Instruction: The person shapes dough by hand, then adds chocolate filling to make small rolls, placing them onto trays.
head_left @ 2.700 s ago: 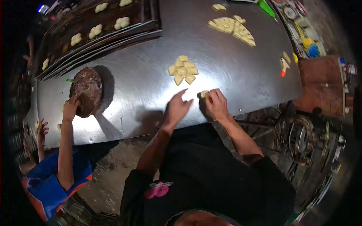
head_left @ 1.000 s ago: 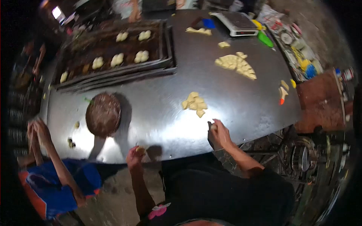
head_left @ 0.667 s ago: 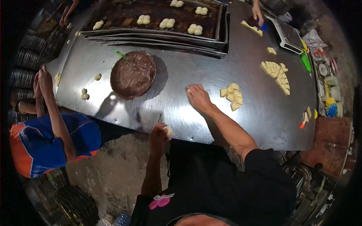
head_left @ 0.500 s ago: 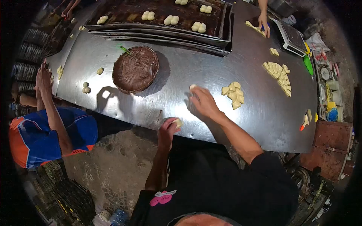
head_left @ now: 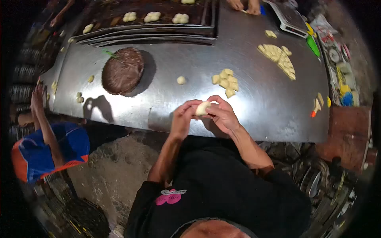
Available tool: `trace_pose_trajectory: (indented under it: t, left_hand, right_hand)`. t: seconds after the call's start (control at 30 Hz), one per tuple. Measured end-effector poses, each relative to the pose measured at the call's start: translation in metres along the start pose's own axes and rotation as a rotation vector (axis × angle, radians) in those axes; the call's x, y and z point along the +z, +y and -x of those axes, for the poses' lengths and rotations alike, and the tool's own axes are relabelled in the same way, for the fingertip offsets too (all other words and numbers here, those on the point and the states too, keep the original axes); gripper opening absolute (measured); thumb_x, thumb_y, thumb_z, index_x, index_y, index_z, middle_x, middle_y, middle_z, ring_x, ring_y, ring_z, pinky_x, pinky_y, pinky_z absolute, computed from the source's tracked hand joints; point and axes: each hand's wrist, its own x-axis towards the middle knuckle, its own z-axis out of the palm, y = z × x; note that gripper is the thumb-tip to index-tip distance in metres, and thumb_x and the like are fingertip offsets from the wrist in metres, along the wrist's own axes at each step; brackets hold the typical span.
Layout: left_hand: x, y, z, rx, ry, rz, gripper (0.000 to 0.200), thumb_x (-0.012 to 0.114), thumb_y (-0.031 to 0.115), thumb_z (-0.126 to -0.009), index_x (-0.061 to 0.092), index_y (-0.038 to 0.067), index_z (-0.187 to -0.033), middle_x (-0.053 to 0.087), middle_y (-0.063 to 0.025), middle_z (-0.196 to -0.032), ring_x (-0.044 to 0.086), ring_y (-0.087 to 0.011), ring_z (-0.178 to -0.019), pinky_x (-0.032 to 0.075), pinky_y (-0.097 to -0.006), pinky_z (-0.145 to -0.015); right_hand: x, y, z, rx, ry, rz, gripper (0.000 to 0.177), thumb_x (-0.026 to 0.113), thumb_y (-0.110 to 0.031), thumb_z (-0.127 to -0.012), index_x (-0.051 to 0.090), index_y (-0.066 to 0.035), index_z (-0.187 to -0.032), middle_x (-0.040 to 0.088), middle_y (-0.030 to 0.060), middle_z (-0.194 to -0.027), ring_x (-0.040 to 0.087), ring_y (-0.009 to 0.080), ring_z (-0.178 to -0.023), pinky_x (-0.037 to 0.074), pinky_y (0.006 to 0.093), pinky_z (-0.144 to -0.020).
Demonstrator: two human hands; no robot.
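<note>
A pale piece of dough (head_left: 203,108) is held between my left hand (head_left: 183,117) and my right hand (head_left: 223,115), over the table's near edge. Fingers of both hands are closed on it. Just beyond them, a round dough ball (head_left: 181,80) rests by itself on the metal table (head_left: 166,59). To its right lies a cluster of cut dough pieces (head_left: 226,82). A round bowl of brown filling (head_left: 123,72) stands left of my hands, with a green-handled tool (head_left: 110,54) stuck in it.
Stacked dark trays (head_left: 151,33) with dough clusters stand at the back. Cut dough (head_left: 279,59), a scale (head_left: 289,18) and an orange-tipped tool (head_left: 316,108) lie on the right. A co-worker in a blue and orange shirt (head_left: 55,148) is at the left; another person's hands (head_left: 245,6) work at the far side.
My right hand has let go of the dough ball, leaving it on the table, and has come back to my left hand. Both now hold the dough piece. The view has shifted.
</note>
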Motion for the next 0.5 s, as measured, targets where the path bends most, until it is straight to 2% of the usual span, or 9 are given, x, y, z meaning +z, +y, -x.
trace_pose_trajectory:
  t: [0.07,0.1,0.2,0.23,0.3,0.37,0.4,0.47,0.5]
  left_hand:
    - [0.004,-0.011,0.007,0.137,0.072,-0.018,0.032,0.044,0.016,-0.098,0.056,0.0,-0.122,0.061,-0.0082,-0.114,0.058,-0.016,-0.102,0.046,-0.0295,-0.087]
    - [0.002,-0.018,0.011,0.189,0.129,-0.002,0.033,0.044,0.017,-0.098,0.055,0.0,-0.124,0.061,-0.008,-0.115,0.057,-0.0165,-0.105,0.045,-0.029,-0.091]
    - [-0.007,-0.023,0.017,0.24,0.304,-0.357,0.04,0.042,0.02,-0.098,0.048,-0.002,-0.131,0.05,-0.0176,-0.131,0.049,-0.0294,-0.12,0.039,-0.0357,-0.101]
    - [-0.011,-0.016,0.018,0.289,0.36,-0.491,0.041,0.042,0.02,-0.098,0.047,-0.002,-0.132,0.047,-0.0209,-0.135,0.046,-0.0341,-0.124,0.037,-0.0378,-0.103]
    - [-0.029,-0.004,0.022,0.298,0.385,-0.413,0.042,0.049,0.016,-0.094,0.047,0.0,-0.134,0.039,-0.0239,-0.141,0.039,-0.039,-0.13,0.035,-0.0395,-0.105]
    - [-0.053,0.002,0.029,0.503,0.507,-0.756,0.042,0.052,0.014,-0.093,0.049,0.003,-0.134,0.042,-0.0213,-0.141,0.042,-0.035,-0.13,0.036,-0.0371,-0.104]
    - [-0.066,0.008,0.037,0.457,0.495,-0.682,0.042,0.056,0.009,-0.09,0.052,0.004,-0.132,0.035,-0.0209,-0.147,0.035,-0.0342,-0.136,0.033,-0.0383,-0.107]
    - [-0.091,0.022,0.049,0.419,0.525,-0.656,0.037,0.057,0.008,-0.09,0.057,0.004,-0.127,0.041,-0.0195,-0.143,0.041,-0.0336,-0.131,0.036,-0.038,-0.104]
    - [-0.104,0.022,0.054,0.4,0.539,-0.635,0.036,0.059,0.008,-0.089,0.058,0.004,-0.125,0.043,-0.0193,-0.141,0.044,-0.0345,-0.128,0.038,-0.0383,-0.103]
  right_hand:
    - [0.015,0.01,-0.012,-0.058,0.04,-0.172,0.048,0.055,-0.004,-0.092,0.038,-0.003,-0.136,0.064,0.0109,-0.104,0.059,0.0177,-0.099,0.046,0.0329,-0.091]
    - [0.022,0.018,-0.018,-0.035,-0.005,-0.173,0.048,0.055,-0.004,-0.092,0.038,-0.003,-0.136,0.064,0.0109,-0.104,0.059,0.0177,-0.099,0.046,0.0329,-0.091]
    - [0.044,0.039,-0.045,0.047,0.171,-0.236,0.059,0.056,-0.008,-0.093,0.029,-0.005,-0.145,0.062,0.0087,-0.108,0.059,0.0181,-0.099,0.047,0.0321,-0.088]
    - [0.057,0.041,-0.058,0.067,0.133,-0.222,0.059,0.056,-0.008,-0.093,0.029,-0.005,-0.145,0.062,0.0087,-0.108,0.059,0.0181,-0.099,0.047,0.0321,-0.088]
    - [0.081,0.046,-0.082,0.065,0.13,-0.213,0.056,0.056,-0.008,-0.093,0.032,-0.005,-0.144,0.061,0.0077,-0.104,0.059,0.0174,-0.093,0.048,0.0309,-0.084]
    - [0.096,0.052,-0.132,0.004,0.023,0.284,0.056,0.056,-0.003,-0.089,0.036,-0.006,-0.142,0.061,0.0074,-0.096,0.059,0.0172,-0.087,0.048,0.0321,-0.076]
    - [0.11,0.049,-0.16,-0.03,-0.027,0.626,0.057,0.056,-0.001,-0.088,0.037,-0.007,-0.141,0.061,0.0083,-0.094,0.059,0.0169,-0.084,0.048,0.0328,-0.073]
    - [0.145,0.041,-0.207,-0.267,-0.179,1.191,0.055,0.055,0.003,-0.082,0.043,-0.009,-0.135,0.062,0.0135,-0.088,0.062,0.0237,-0.08,0.049,0.0368,-0.069]
    - [0.153,0.048,-0.235,-0.264,-0.189,1.201,0.055,0.055,0.003,-0.082,0.043,-0.009,-0.135,0.062,0.0135,-0.088,0.062,0.0237,-0.08,0.049,0.0368,-0.069]
